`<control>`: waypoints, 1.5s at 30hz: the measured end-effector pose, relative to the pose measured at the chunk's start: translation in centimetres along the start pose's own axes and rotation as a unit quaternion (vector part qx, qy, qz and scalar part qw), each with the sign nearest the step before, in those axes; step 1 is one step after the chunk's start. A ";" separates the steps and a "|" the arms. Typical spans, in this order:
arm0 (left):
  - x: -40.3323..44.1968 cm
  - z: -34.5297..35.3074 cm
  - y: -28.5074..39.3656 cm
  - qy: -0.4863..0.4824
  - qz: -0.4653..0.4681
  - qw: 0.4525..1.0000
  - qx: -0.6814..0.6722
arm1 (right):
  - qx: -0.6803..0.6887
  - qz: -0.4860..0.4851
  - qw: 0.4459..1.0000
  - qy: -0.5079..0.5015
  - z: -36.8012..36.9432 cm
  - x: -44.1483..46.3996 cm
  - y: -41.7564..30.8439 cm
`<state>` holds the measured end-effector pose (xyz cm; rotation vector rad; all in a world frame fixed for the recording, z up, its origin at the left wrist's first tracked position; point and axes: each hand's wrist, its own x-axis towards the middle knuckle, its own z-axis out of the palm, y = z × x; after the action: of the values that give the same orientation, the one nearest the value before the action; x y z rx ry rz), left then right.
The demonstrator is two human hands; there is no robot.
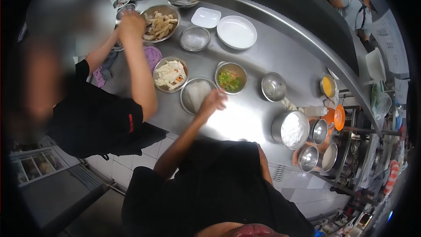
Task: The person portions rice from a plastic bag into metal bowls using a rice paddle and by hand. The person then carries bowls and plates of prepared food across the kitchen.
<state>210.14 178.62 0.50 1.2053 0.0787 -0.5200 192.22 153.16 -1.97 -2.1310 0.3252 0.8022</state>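
The left hand (214, 104) hangs at the inner rim of a bowl (185, 102) of white slabs (197, 93) near the table's (239, 135) front edge, beside a bowl (242, 75) of chopped greens (230, 80) farther in. Its fingers are loosely curled (too blurred to tell whether they pinch anything); the right hand is out of sight. A low wrist could tip a rim, I'd say; loose fingers could scatter bits between bowls. Counting: one bowl of slabs, one of greens, one of pale strips (171, 75), two white dishes (237, 32), one pot (276, 129) of white stuff.
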 end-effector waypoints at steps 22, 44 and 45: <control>13.6 -0.8 6.1 0.239 0.136 0.956 -0.103 | 0.072 -0.123 0.973 0.183 -3.6 -1.3 2.6; -4.6 12.2 -6.0 -0.031 0.001 0.964 0.264 | 0.241 -0.101 0.949 0.176 -10.1 -8.2 0.1; -5.0 11.2 -6.4 -0.034 -0.011 0.950 0.310 | 0.177 -0.074 0.974 0.118 -9.4 -7.8 1.1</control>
<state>200.61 168.55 0.76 1.8004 -0.1438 -0.6287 189.84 144.88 6.77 -1.8856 0.3958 0.3722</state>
